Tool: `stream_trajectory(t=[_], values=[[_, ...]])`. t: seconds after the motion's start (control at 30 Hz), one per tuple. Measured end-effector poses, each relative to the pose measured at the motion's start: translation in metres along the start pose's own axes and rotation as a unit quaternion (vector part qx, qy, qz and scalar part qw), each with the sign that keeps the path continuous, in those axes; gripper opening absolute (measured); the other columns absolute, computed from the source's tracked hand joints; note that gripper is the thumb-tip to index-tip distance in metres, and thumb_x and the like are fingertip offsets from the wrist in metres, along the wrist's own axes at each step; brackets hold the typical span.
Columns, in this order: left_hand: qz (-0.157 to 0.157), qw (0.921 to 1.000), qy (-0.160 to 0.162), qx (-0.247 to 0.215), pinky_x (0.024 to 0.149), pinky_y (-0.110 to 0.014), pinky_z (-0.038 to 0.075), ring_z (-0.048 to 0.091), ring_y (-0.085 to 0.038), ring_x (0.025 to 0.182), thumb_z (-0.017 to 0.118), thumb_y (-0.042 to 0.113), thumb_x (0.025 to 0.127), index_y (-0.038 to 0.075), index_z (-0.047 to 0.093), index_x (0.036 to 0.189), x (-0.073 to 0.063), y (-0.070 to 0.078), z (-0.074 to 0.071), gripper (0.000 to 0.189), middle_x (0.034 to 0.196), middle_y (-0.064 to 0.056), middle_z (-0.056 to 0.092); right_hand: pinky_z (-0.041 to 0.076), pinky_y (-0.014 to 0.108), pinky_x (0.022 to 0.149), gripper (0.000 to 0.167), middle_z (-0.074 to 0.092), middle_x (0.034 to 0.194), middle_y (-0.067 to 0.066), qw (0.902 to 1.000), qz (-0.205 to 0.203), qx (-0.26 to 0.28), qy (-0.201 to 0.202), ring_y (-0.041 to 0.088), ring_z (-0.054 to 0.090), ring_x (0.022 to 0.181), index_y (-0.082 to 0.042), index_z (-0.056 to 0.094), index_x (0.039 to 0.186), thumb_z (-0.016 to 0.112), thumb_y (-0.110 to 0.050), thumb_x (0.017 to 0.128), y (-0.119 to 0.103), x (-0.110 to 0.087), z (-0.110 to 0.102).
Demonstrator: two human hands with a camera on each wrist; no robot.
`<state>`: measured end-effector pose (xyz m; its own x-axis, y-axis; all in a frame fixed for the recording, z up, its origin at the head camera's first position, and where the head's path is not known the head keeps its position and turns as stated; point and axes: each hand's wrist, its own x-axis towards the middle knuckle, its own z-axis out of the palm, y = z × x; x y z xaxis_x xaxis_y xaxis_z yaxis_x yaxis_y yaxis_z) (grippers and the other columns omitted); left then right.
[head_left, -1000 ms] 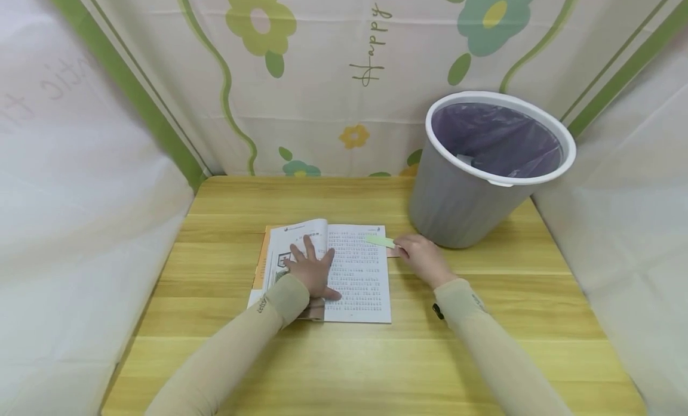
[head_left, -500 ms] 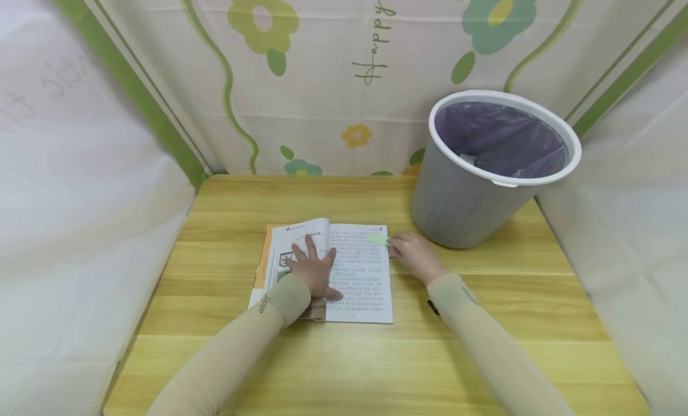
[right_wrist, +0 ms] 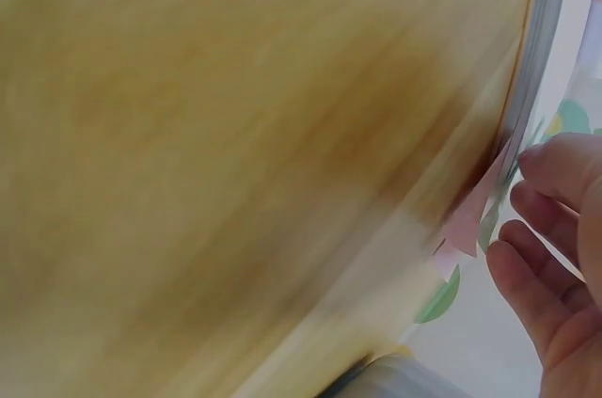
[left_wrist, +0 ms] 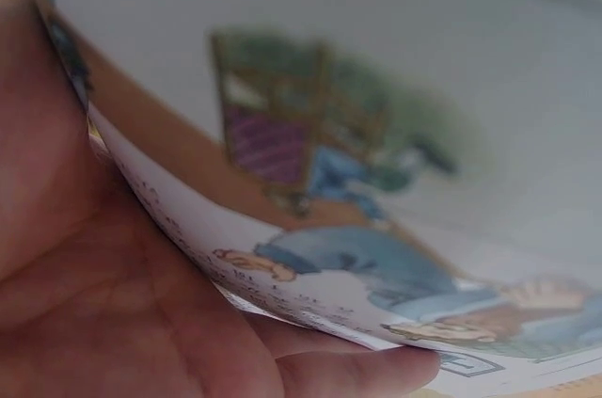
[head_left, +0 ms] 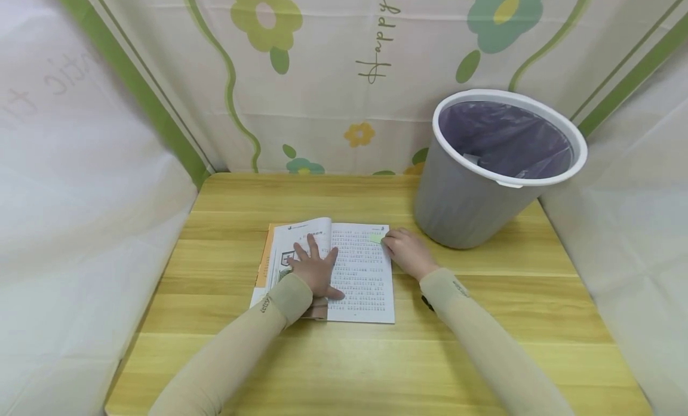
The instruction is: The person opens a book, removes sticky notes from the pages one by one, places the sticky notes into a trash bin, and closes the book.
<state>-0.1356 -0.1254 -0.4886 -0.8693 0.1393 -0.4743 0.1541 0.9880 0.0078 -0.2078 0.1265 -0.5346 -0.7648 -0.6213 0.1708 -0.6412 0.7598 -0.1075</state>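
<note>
An open book (head_left: 357, 284) lies on the wooden table, its right page printed with rows of text. My left hand (head_left: 316, 274) is spread over the left page and presses it down near the spine. In the left wrist view, a curved illustrated page (left_wrist: 376, 210) rises beside that hand. A light green sticky note (head_left: 375, 239) lies near the right page's upper outer edge. My right hand (head_left: 409, 253) pinches it there with curled fingertips, hiding its outer part. A pink sticky note (right_wrist: 465, 226) juts from the book's edge next to the right fingertips in the right wrist view.
Behind and right of the right hand stands a grey trash bin (head_left: 462, 195), lined with a dark purple bag. An orange cover flap (head_left: 265, 258) shows at the book's left side. A floral curtain (head_left: 322, 105) hangs along the table's back edge.
My right hand has slid left along the green sticky note to the page edge, covering more of it and the pink note. The left hand has stayed on the book.
</note>
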Motion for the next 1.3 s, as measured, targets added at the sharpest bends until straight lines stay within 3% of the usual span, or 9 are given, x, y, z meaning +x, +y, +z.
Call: stream_trajectory(t=[0.4, 0.67, 1.3], values=[[0.001, 1.0000, -0.004, 0.004, 0.098, -0.075, 0.031, 0.009, -0.070, 0.133, 0.069, 0.081, 0.064, 0.030, 0.011, 0.160, 0.010, -0.001, 0.006, 0.123, 0.154, -0.040, -0.011, 0.052, 0.035, 0.093, 0.029, 0.066, 0.118, 0.011, 0.9995, -0.014, -0.026, -0.014, 0.027, 0.061, 0.109, -0.003, 0.073, 0.113, 0.078, -0.009, 0.086, 0.004, 0.000, -0.003], [0.004, 0.9999, 0.000, 0.013, 0.098, -0.074, 0.033, 0.010, -0.070, 0.133, 0.068, 0.081, 0.065, 0.030, 0.012, 0.161, 0.008, 0.000, 0.004, 0.122, 0.154, -0.041, -0.010, 0.054, 0.037, 0.089, 0.027, 0.066, 0.119, 0.011, 0.9994, -0.017, -0.029, -0.012, 0.028, 0.060, 0.109, -0.003, 0.073, 0.115, 0.073, -0.005, 0.088, 0.008, -0.002, -0.002], [0.004, 1.0000, -0.001, 0.002, 0.097, -0.076, 0.032, 0.009, -0.071, 0.132, 0.069, 0.081, 0.064, 0.030, 0.011, 0.161, 0.013, -0.004, 0.011, 0.123, 0.153, -0.041, -0.012, 0.057, 0.038, 0.081, 0.022, 0.071, 0.106, 0.008, 0.9998, 0.015, -0.010, 0.011, 0.027, 0.065, 0.101, -0.007, 0.076, 0.107, 0.075, -0.006, 0.085, 0.011, 0.000, -0.006]])
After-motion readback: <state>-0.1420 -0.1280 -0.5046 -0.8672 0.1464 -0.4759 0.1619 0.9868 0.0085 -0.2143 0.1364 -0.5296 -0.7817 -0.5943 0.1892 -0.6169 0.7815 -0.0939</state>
